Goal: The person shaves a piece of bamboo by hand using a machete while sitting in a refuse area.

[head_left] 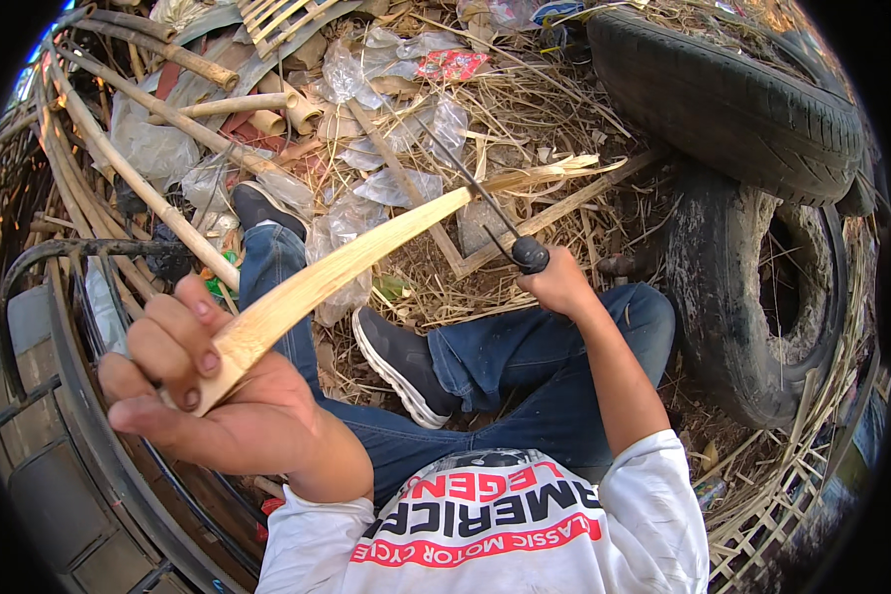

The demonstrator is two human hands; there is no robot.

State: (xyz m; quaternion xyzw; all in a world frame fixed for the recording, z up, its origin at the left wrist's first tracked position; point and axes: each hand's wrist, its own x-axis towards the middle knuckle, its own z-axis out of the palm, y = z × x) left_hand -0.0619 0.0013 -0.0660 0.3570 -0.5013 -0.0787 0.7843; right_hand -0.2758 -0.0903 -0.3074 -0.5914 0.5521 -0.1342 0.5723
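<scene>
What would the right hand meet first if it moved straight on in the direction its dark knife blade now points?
The right hand would probably first meet the long pale split bamboo strip, whose far end the thin dark knife already crosses. Beyond it lie crumpled clear plastic bags. Depth is unclear in this view.

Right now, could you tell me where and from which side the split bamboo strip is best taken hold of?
Probably at its thick near end, where the left hand already holds the bamboo strip, coming from below with the thumb on top. That end is widest and solid; the strip tapers and frays toward its far tip. The middle is best avoided, since the knife in the right hand crosses it there.
</scene>
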